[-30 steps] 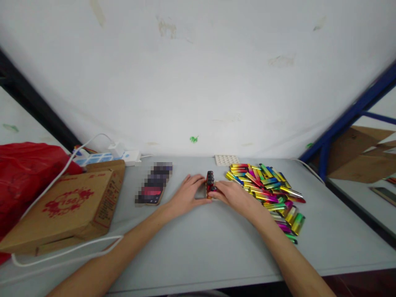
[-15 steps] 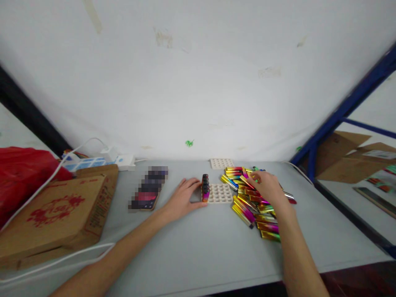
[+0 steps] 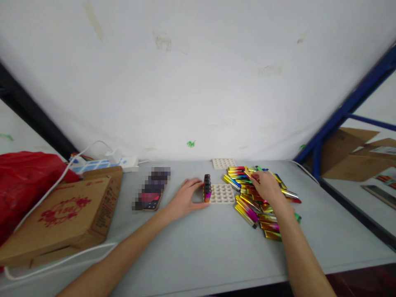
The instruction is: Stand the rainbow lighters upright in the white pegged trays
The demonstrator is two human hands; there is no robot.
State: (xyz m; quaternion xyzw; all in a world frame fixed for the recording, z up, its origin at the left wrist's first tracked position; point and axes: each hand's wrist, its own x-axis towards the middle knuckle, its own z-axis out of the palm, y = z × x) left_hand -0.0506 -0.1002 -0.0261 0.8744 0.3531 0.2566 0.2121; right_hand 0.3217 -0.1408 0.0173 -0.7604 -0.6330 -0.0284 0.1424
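Observation:
A pale holed tray [image 3: 223,194] lies on the table with a row of upright, black-topped lighters [image 3: 207,189] along its left edge. My left hand [image 3: 186,199] curves around that edge, thumb at the front corner and fingers at the back, gripping the tray's end. To the right spreads a loose pile of shiny gold, magenta, blue and green lighters [image 3: 247,210]. Over the pile's upper part, my right hand [image 3: 266,185] pinches a gold lighter [image 3: 248,172] between thumb and fingers; its lower end is hidden by them.
Behind, against the wall, lies a second holed tray [image 3: 223,163]. A phone [image 3: 151,189] rests left of my left hand. Further left are a cardboard box [image 3: 64,210], a red plastic bag [image 3: 31,177], a power strip [image 3: 128,163] and white cables. A blue metal frame [image 3: 317,156] stands at right.
The view has shifted slightly. My right hand has tilted the pinched lighter a little over the pile. My left hand stays at the tray's left edge.

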